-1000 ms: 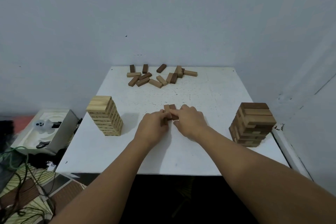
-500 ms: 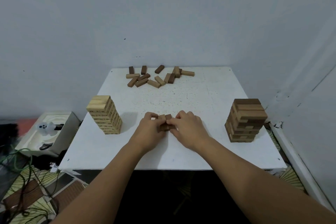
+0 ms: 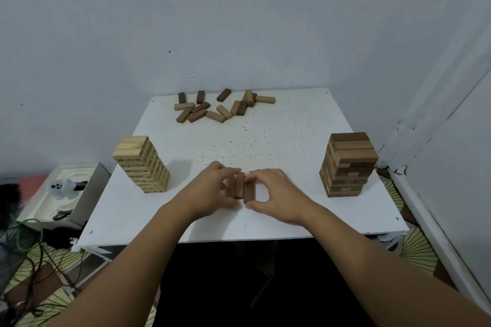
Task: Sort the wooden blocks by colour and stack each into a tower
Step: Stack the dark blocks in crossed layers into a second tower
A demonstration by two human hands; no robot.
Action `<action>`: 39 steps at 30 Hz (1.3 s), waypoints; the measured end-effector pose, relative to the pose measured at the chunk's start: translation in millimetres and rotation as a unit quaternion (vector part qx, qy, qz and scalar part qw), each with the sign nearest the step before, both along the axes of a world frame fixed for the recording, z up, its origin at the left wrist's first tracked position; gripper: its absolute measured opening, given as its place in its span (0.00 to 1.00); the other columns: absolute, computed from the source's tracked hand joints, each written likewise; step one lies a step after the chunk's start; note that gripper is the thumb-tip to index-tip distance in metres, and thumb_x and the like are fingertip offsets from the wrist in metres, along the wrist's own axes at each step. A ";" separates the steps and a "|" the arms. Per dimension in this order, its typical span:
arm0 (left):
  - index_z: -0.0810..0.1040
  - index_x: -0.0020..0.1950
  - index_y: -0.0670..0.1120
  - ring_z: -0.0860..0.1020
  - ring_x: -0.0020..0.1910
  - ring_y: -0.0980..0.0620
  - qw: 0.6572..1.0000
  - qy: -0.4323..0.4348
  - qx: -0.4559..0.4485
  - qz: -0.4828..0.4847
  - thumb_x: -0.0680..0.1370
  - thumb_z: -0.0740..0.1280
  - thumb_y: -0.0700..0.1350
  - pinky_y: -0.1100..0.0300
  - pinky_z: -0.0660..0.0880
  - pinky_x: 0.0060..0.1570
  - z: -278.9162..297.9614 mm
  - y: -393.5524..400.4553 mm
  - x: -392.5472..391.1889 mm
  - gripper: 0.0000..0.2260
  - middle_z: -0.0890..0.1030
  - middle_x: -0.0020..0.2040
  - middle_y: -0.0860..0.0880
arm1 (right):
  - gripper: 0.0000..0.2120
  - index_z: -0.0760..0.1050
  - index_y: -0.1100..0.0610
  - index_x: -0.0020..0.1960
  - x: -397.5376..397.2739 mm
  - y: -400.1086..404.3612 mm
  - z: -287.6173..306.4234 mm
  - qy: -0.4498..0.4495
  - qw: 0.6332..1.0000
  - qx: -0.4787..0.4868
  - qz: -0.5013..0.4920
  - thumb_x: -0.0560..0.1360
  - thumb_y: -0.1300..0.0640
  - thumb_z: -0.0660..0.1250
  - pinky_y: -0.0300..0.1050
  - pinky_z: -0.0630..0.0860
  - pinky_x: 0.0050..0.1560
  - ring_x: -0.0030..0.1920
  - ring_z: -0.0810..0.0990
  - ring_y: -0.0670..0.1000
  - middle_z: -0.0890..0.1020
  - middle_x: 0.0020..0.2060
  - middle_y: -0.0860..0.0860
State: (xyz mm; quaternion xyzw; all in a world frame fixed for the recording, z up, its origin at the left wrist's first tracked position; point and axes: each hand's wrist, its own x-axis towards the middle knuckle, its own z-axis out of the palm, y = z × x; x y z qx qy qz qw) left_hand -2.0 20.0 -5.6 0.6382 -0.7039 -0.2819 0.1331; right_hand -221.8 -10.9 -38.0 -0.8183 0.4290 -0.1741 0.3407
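Two bare forearms reach in from the near edge of the white worktop; the left hand and right hand meet at its near middle around a small cluster of brown blocks, three lying side by side, lengthwise away from the viewer; the left hand's fingers curl over the cluster's left side and its thumb lies at the near end; the right hand pinches the rightmost, darkest block between thumb at the near end and curled fingers at the far end. Left of the hands stands one pale pine tower, tall and slightly leaning; well apart on the right stands one brown tower, mixed mid and dark brown, wider and shorter. At the far edge lie loose blocks, about fifteen, tan and dark brown mixed, scattered flat.
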 end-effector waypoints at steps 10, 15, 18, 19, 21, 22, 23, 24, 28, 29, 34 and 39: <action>0.75 0.69 0.52 0.76 0.53 0.56 0.996 -0.071 0.057 -0.002 0.70 0.81 0.51 0.56 0.78 0.56 7.3 -12.9 13.2 0.30 0.75 0.58 0.54 | 0.36 0.69 0.43 0.74 -1.4 -20.0 1.1 0.046 0.997 0.065 -0.023 0.70 0.42 0.77 0.42 0.61 0.66 0.68 0.57 0.45 0.64 0.65 0.42; 0.71 0.71 0.53 0.75 0.58 0.50 0.987 -0.143 0.072 0.002 0.69 0.81 0.58 0.54 0.77 0.55 10.3 -22.0 13.8 0.35 0.70 0.62 0.52 | 0.36 0.67 0.41 0.74 -0.4 -21.1 -7.0 0.030 0.997 0.060 -0.039 0.70 0.41 0.76 0.45 0.61 0.69 0.70 0.57 0.46 0.64 0.66 0.42; 0.73 0.73 0.54 0.74 0.59 0.51 0.990 -0.113 0.081 -0.005 0.69 0.81 0.58 0.56 0.75 0.54 9.8 -27.7 10.6 0.35 0.72 0.62 0.52 | 0.36 0.67 0.41 0.74 -0.9 -21.5 -7.6 0.021 0.997 0.065 -0.038 0.70 0.41 0.77 0.45 0.62 0.68 0.69 0.57 0.46 0.64 0.66 0.42; 0.73 0.73 0.54 0.75 0.59 0.51 0.992 -0.098 0.076 -0.007 0.69 0.82 0.57 0.57 0.73 0.54 8.9 -28.8 9.4 0.35 0.72 0.61 0.53 | 0.36 0.67 0.40 0.74 -1.3 -21.5 -7.8 0.016 0.997 0.067 -0.038 0.70 0.41 0.77 0.44 0.61 0.67 0.69 0.57 0.46 0.64 0.66 0.42; 0.74 0.73 0.53 0.75 0.56 0.53 0.995 -0.072 0.064 -0.007 0.68 0.82 0.55 0.60 0.71 0.52 6.3 -29.9 9.1 0.35 0.73 0.60 0.53 | 0.35 0.68 0.39 0.74 -1.5 -21.4 -8.5 0.014 0.997 0.065 -0.039 0.70 0.41 0.77 0.43 0.60 0.67 0.69 0.57 0.46 0.64 0.65 0.42; 0.75 0.73 0.53 0.75 0.54 0.54 0.997 -0.058 0.058 -0.005 0.68 0.83 0.55 0.62 0.71 0.50 4.5 -30.0 10.1 0.35 0.74 0.59 0.54 | 0.35 0.68 0.39 0.74 -1.3 -21.2 -9.2 0.014 0.997 0.061 -0.038 0.70 0.41 0.77 0.43 0.60 0.66 0.69 0.57 0.46 0.64 0.65 0.42; 0.76 0.72 0.53 0.76 0.53 0.56 0.998 -0.045 0.053 -0.003 0.67 0.83 0.55 0.62 0.71 0.50 2.4 -29.9 11.5 0.36 0.74 0.58 0.54 | 0.36 0.68 0.39 0.74 -1.2 -21.0 -9.8 0.014 0.997 0.059 -0.037 0.70 0.41 0.78 0.43 0.60 0.66 0.69 0.57 0.46 0.64 0.65 0.42; 0.76 0.72 0.54 0.76 0.52 0.57 0.998 -0.032 0.051 -0.001 0.66 0.84 0.55 0.63 0.71 0.50 0.5 -29.3 12.7 0.36 0.74 0.58 0.55 | 0.36 0.68 0.39 0.74 -1.1 -20.8 -10.2 0.013 0.997 0.060 -0.036 0.69 0.40 0.78 0.43 0.60 0.66 0.69 0.57 0.46 0.64 0.65 0.42; 0.76 0.71 0.56 0.76 0.52 0.56 0.999 0.000 0.045 0.000 0.65 0.85 0.55 0.62 0.72 0.53 -5.3 -27.1 15.8 0.36 0.73 0.58 0.54 | 0.37 0.69 0.38 0.73 -1.6 -22.1 -11.4 0.005 0.997 0.068 -0.037 0.68 0.40 0.79 0.44 0.60 0.69 0.69 0.56 0.46 0.63 0.65 0.41; 0.77 0.71 0.57 0.76 0.52 0.55 0.999 0.003 0.042 0.000 0.65 0.85 0.55 0.62 0.73 0.53 -6.2 -27.0 15.7 0.36 0.73 0.58 0.54 | 0.37 0.69 0.38 0.73 -1.5 -21.9 -11.4 0.005 0.997 0.069 -0.037 0.68 0.39 0.79 0.45 0.60 0.69 0.69 0.56 0.46 0.63 0.65 0.41; 0.77 0.68 0.59 0.76 0.53 0.55 0.999 0.017 0.030 0.003 0.66 0.84 0.55 0.64 0.72 0.51 -11.5 -26.7 17.6 0.33 0.73 0.57 0.53 | 0.36 0.69 0.36 0.73 0.3 -21.1 -12.1 0.013 0.998 0.055 -0.038 0.68 0.38 0.78 0.43 0.58 0.69 0.69 0.56 0.46 0.63 0.64 0.41; 0.78 0.68 0.59 0.75 0.54 0.56 0.999 0.019 0.037 0.000 0.65 0.85 0.56 0.64 0.71 0.51 -14.0 -26.8 18.9 0.34 0.71 0.57 0.56 | 0.35 0.69 0.35 0.72 0.0 -20.3 -10.5 0.018 0.998 0.052 -0.034 0.68 0.37 0.78 0.43 0.58 0.69 0.68 0.55 0.45 0.62 0.63 0.41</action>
